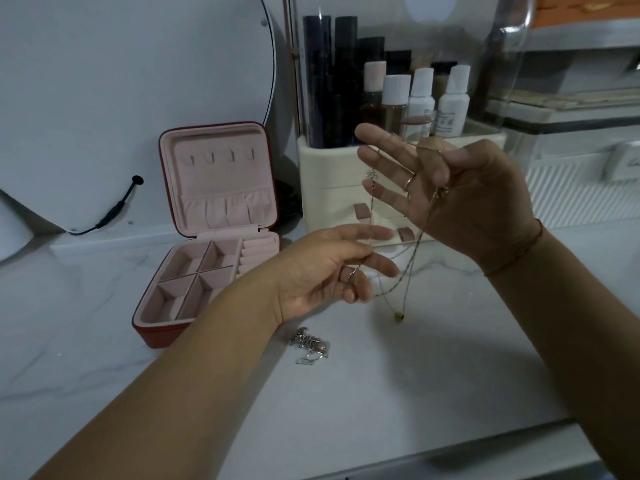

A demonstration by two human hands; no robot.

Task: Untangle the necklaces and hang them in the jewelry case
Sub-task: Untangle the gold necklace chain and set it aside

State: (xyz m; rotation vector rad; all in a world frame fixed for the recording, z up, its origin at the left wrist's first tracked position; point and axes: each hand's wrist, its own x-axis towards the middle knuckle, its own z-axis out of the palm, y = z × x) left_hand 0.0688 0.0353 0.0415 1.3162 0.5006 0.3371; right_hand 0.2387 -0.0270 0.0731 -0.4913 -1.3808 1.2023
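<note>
My right hand (460, 192) is raised with its fingers spread. Thin gold necklaces (417, 237) drape across those fingers, and the thumb pins them against the palm. The chains hang down in loops to a small gold pendant (399, 316) just above the counter. Lower and to the left, my left hand (325, 271) pinches one strand of the chains between thumb and curled fingers. A tangled silver necklace (310, 344) lies on the counter below my left wrist. The red jewelry case (162, 337) stands open at the left, with bare hooks (221, 156) in its pink lid.
A cream organizer (329, 188) with bottles and dark tubes stands behind my hands. A round mirror (138, 81) with a black cable leans against the wall on the left. Clear storage boxes (571, 133) sit at the right. The marble counter's front edge (450, 452) runs below.
</note>
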